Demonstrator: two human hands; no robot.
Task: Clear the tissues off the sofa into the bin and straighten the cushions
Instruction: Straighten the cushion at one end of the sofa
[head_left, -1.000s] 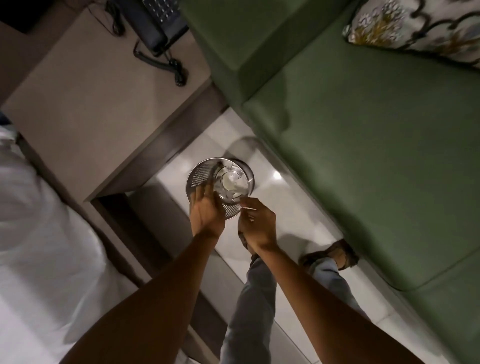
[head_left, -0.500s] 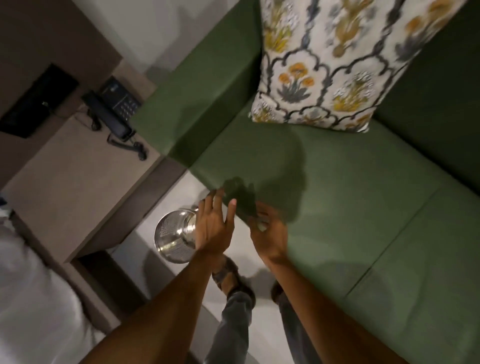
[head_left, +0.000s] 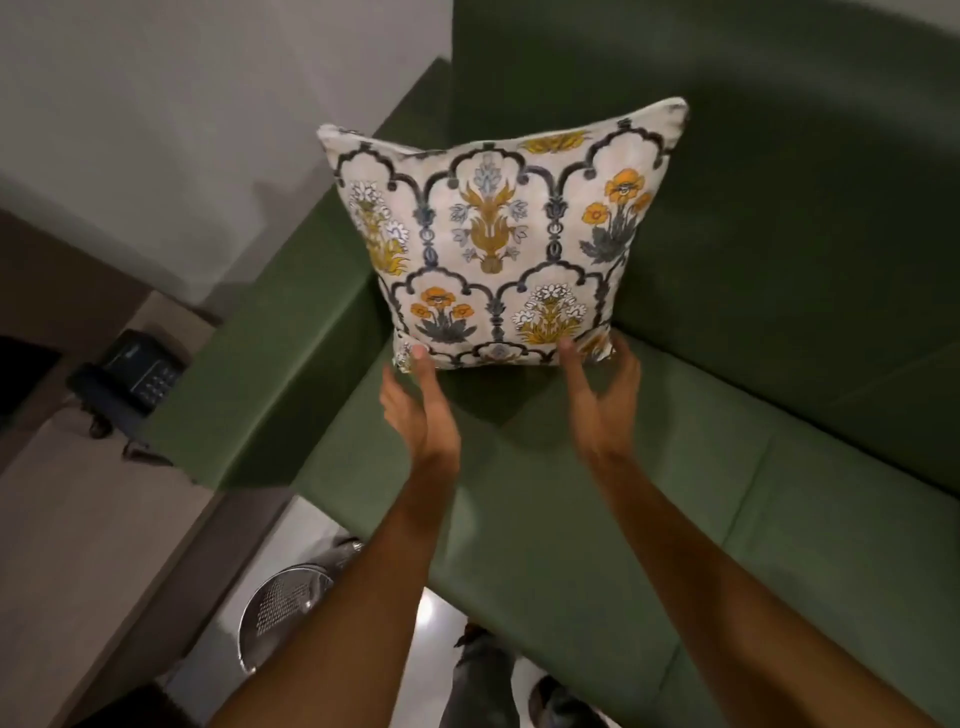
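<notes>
A white cushion (head_left: 498, 239) with yellow, orange and grey flower print stands upright in the corner of the green sofa (head_left: 649, 467), leaning on the backrest. My left hand (head_left: 418, 405) is open, its fingertips touching the cushion's lower left corner. My right hand (head_left: 602, 400) is open too, fingers spread at the cushion's lower right corner. Neither hand grips it. The perforated metal bin (head_left: 280, 608) stands on the floor at the sofa's left end, partly hidden by my left forearm. No tissues show on the seat.
A beige side table (head_left: 78, 519) with a dark telephone (head_left: 130, 379) stands left of the sofa arm. A pale wall rises behind. My legs and sandalled feet (head_left: 556, 701) are on the white floor by the sofa front.
Both hands rose from the bin and moved forward over the sofa seat to the cushion's bottom corners. The view swung up from the bin to the cushion.
</notes>
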